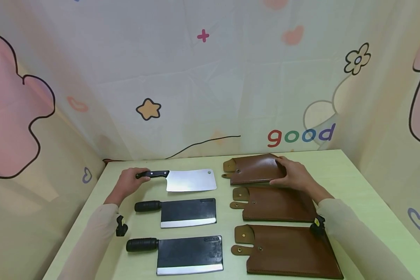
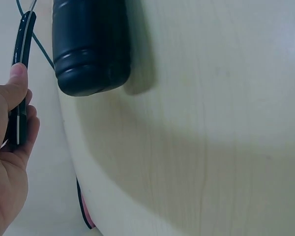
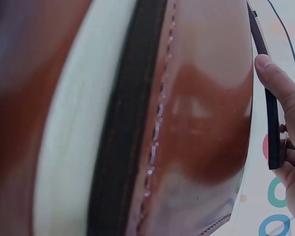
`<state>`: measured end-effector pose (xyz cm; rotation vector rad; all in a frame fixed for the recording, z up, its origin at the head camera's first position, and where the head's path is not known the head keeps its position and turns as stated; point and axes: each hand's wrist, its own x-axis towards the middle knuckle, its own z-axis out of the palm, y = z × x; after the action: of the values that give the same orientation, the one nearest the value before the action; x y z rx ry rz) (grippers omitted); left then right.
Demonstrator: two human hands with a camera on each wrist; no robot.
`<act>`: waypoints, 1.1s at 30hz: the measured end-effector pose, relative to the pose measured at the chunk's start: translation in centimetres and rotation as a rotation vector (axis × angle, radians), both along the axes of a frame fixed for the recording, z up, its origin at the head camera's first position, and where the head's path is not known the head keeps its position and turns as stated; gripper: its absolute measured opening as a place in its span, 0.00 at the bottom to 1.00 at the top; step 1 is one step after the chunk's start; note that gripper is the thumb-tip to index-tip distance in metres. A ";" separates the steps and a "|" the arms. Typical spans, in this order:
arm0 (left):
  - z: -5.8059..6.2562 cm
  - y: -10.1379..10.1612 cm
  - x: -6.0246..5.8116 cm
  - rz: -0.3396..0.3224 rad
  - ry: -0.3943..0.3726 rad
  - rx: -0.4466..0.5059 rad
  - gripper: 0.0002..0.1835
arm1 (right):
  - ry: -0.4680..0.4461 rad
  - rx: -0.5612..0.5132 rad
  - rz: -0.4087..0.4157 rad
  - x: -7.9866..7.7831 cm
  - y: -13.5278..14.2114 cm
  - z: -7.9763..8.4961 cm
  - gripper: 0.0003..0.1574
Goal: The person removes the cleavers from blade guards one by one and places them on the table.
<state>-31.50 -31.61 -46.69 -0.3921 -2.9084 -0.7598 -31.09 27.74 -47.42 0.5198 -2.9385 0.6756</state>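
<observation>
In the head view my left hand (image 1: 127,182) grips the black riveted handle (image 1: 157,174) of a shiny cleaver (image 1: 191,181), whose blade points right. The left wrist view shows the thumb and fingers around that handle (image 2: 22,44). My right hand (image 1: 295,175) holds the right end of the farthest brown leather sheath (image 1: 253,168), thumb on the near side and fingers on the far side. The sheath's open end, with its flap and snap strap, faces the blade tip across a small gap. Whether either is lifted off the table is hard to tell.
Two dark-bladed cleavers, a middle one (image 1: 188,212) and a near one (image 1: 190,252), lie on the pale table (image 1: 357,194), black handles left. Two more brown sheaths, middle (image 1: 280,204) and near (image 1: 290,249), lie to their right. A printed curtain (image 1: 182,77) hangs behind the table.
</observation>
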 end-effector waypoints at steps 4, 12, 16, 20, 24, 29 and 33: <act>-0.2 0.1 -0.1 -0.005 -0.012 -0.012 0.20 | -0.023 0.013 -0.006 -0.2 0.2 -0.1 0.66; -0.6 -0.1 -0.6 -0.017 -0.147 -0.032 0.21 | -0.067 0.040 -0.019 -0.5 0.5 -0.2 0.66; -0.9 -0.2 -0.7 -0.003 -0.202 -0.054 0.21 | -0.096 0.035 -0.022 -0.7 0.6 -0.2 0.67; -1.4 -0.3 -0.9 -0.005 -0.226 -0.048 0.21 | -0.119 0.038 -0.022 -0.9 0.8 -0.4 0.67; -1.8 -0.3 -1.0 -0.010 -0.234 -0.041 0.21 | -0.131 0.044 -0.019 -1.0 1.1 -0.6 0.66; -1.8 -0.1 -1.0 -0.008 -0.232 -0.057 0.22 | -0.136 0.045 -0.013 -1.0 1.2 -0.7 0.65; -1.7 0.0 -1.0 -0.010 -0.243 -0.054 0.26 | -0.145 0.046 -0.007 -1.1 1.2 -0.8 0.63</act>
<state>-32.47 -31.59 -48.37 -0.3417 -3.1612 -0.7820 -32.16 28.97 -48.17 0.4832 -3.0959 0.6737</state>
